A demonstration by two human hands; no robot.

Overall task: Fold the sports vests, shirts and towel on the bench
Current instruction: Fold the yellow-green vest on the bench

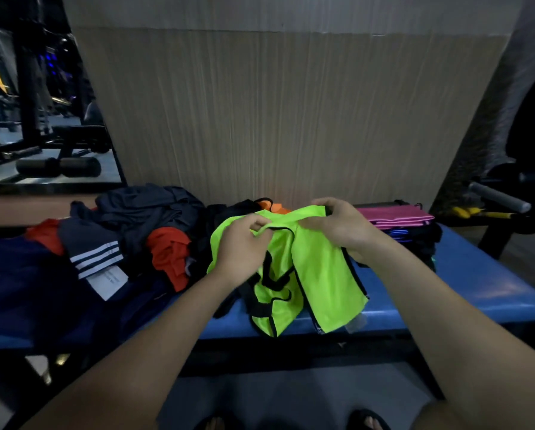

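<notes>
Both of my forearms reach out over the blue bench. My left hand pinches the black-trimmed strap of the neon green vest, and my right hand grips its far upper edge, holding it above the bench's near edge. Left of it lies a heap of dark and orange shirts; folded pink fabric tops a stack at far right.

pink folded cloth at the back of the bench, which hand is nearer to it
Right. The right hand grips the neon green vest just beside the pink folded cloth; the left hand is farther off.
</notes>
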